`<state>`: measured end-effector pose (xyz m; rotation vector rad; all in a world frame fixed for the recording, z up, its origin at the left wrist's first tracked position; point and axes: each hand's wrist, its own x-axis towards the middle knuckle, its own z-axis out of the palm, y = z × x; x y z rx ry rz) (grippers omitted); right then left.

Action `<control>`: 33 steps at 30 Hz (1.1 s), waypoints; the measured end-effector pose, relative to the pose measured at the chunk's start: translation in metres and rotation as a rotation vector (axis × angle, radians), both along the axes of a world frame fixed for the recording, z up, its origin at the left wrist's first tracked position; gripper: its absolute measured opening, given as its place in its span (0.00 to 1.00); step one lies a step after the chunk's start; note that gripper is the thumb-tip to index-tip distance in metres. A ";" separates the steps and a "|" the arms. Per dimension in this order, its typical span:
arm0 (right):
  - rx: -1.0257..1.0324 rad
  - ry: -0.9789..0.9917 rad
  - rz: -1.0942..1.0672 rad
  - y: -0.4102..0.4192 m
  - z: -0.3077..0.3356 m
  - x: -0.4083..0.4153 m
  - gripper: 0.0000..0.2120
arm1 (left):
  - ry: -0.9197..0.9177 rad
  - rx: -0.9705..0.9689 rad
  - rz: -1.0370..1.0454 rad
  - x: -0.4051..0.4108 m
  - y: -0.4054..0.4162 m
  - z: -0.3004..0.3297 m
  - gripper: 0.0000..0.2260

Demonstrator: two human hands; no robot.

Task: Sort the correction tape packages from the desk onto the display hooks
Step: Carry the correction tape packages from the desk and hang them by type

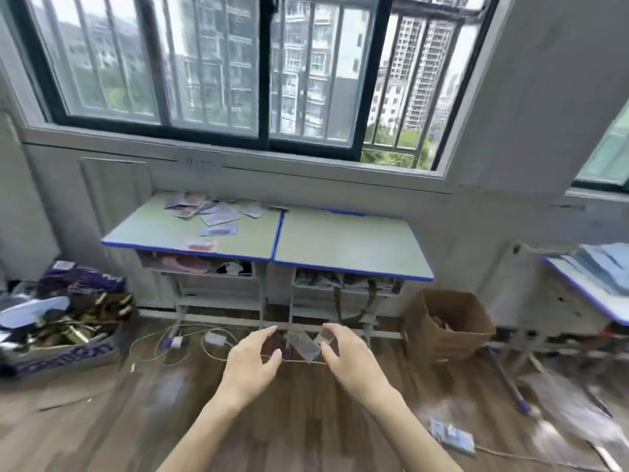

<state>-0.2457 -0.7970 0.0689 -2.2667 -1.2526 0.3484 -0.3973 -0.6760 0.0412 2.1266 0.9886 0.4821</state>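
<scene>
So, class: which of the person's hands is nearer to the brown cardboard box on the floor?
The right. The right hand is just left of the cardboard box, while the left hand is farther left, beyond the clear package between the hands.
</scene>
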 end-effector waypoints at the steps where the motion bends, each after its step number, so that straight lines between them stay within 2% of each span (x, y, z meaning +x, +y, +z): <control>1: -0.009 0.009 0.020 0.022 0.000 0.004 0.21 | 0.000 -0.012 0.024 0.000 0.018 -0.002 0.22; 9: -0.018 0.101 0.168 0.196 -0.003 -0.002 0.22 | 0.012 -0.020 0.205 -0.019 0.174 -0.002 0.21; 16: -0.059 0.128 0.254 0.295 -0.016 0.004 0.22 | 0.031 -0.036 0.292 -0.016 0.253 -0.008 0.21; 24: -0.096 0.109 0.313 0.424 -0.049 0.059 0.21 | 0.106 -0.073 0.330 0.030 0.360 -0.028 0.21; 33: -0.189 0.124 0.366 0.564 -0.075 0.117 0.21 | 0.117 -0.069 0.380 0.082 0.482 -0.020 0.20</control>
